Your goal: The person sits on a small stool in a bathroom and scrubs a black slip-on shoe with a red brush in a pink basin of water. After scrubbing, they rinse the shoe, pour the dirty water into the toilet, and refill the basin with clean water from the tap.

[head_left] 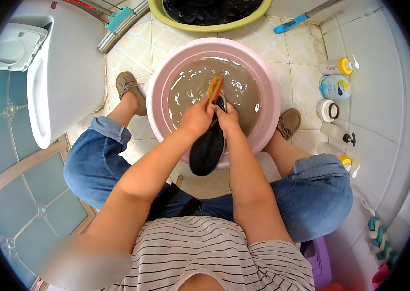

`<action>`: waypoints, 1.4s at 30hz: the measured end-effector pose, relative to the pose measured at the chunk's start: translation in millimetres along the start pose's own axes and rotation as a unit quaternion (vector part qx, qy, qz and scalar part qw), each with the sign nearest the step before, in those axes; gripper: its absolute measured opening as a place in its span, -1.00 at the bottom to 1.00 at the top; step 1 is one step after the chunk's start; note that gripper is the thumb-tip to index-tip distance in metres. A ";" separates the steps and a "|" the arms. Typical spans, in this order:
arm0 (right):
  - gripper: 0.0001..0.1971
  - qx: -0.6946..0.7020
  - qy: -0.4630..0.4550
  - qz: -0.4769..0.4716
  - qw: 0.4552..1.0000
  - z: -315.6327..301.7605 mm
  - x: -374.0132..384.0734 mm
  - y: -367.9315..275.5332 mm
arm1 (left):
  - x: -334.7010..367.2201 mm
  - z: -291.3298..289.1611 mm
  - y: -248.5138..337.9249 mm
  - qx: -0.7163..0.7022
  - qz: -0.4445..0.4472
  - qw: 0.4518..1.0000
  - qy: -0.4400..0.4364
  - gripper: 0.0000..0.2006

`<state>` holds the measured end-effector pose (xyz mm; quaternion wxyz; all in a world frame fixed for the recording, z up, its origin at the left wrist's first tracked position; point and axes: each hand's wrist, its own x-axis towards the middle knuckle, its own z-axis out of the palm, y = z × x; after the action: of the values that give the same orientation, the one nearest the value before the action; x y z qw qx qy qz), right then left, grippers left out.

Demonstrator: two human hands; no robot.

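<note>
The left hand (197,118) is closed around a narrow yellow-brown brush with red bristles (214,88), whose free end points away from the body. The right hand (227,118) pinches the edge of a black fabric shoe (207,151), which lies just to the left of this hand and reaches back toward the body. Beneath both hands is a round pink plastic basin (154,99) with cloudy brownish water (190,80). Well beyond the hands, a yellow-green plastic basin (200,27) holds black cloth (209,12); its far side is cut off. I cannot tell whether the bristles touch the shoe.
</note>
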<state>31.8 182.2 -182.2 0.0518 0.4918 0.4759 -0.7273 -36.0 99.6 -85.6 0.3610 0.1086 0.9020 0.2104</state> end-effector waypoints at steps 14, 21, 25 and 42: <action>-0.77 0.041 0.012 -0.028 0.999 -0.9 6.4 15.6 | -4.0 2.4 -20.0 -0.001 -0.008 1.000 -0.006 -0.55; -0.80 0.049 0.028 0.016 0.998 -4.4 -3.6 2.9 | -19.0 6.9 -17.1 -0.004 -0.004 1.000 -0.015 -0.54; -0.79 0.026 -0.001 -0.027 0.999 1.6 0.7 3.7 | 16.8 4.3 -23.3 -0.044 -0.043 0.998 0.012 -0.54; -0.71 0.067 0.037 0.044 0.996 -9.3 8.2 10.8 | -35.4 14.5 -25.9 -0.078 -0.038 0.996 -0.014 -0.55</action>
<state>39.7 186.4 -196.0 0.0329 0.5412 0.4052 -0.7361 -1.7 68.7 -85.5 0.3889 0.0482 0.8811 0.2648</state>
